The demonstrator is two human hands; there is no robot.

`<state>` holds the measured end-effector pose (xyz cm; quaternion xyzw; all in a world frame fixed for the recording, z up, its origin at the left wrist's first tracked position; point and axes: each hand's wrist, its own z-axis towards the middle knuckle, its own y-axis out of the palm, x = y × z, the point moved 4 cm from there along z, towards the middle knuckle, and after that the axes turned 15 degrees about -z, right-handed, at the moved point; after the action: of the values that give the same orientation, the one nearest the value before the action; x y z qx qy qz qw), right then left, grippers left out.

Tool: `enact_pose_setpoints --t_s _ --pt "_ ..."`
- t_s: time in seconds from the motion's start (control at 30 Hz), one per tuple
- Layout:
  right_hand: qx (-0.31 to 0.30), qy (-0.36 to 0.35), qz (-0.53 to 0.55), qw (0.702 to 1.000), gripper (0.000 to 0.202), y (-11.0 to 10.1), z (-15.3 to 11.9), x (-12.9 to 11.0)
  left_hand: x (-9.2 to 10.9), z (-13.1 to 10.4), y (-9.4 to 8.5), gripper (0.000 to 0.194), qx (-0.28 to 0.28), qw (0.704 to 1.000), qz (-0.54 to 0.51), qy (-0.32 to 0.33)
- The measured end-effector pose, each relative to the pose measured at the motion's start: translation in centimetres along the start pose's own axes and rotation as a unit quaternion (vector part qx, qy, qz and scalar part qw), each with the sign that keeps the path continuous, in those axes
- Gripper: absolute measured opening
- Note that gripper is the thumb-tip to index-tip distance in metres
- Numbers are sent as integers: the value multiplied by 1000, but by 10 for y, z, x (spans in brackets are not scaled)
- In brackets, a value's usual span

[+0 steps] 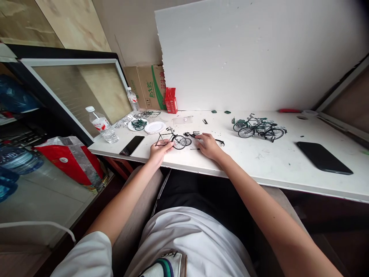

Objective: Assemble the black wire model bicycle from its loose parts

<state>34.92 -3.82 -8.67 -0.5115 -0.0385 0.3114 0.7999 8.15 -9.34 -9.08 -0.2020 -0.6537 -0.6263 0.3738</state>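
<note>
The left hand (160, 151) has its fingers closed around a partly built model bicycle (170, 139), a thin black frame with handlebars and one fine-spoked wheel, held upright over the near edge of the white, smooth tabletop (245, 163). The right hand (208, 145) lies palm down with fingers bent, its fingertips at small black parts (192, 134) just beyond it; whether it pinches one I cannot tell. A curved black piece (220, 142) lies just right of that hand.

Left of the left hand, near the edge, is a glossy black phone (132, 146); well to the right of the right hand lies a matte black, round-cornered slab (324, 157).

Beyond the left hand are round white plates (155, 127), one bearing green parts (138, 124), and a clear plastic bottle (102, 125) with a red-and-white label, its wording too small to read. Beyond the right hand and to its right, finished-looking model bicycles (258, 128), green and black, stand close together.

Farthest back, past the left hand, are a small red carton (171, 100) and a brown cardboard box (144, 86) with green and red Chinese lettering, beside a white foam-like board (259, 54) with a ragged edge.
</note>
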Motion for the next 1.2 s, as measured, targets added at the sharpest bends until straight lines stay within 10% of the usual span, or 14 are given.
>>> enact_pose_setpoints --t_s 0.5,0.73,1.2 --pt "94 196 42 975 65 -22 -5 16 1 0 0 54 1 1000 4 0" --pt "113 235 54 964 40 -24 -5 33 0 3 -4 51 1 1000 4 0" --pt "125 71 82 986 32 -31 -2 1 1 2 -1 51 10 1000 -18 -10"
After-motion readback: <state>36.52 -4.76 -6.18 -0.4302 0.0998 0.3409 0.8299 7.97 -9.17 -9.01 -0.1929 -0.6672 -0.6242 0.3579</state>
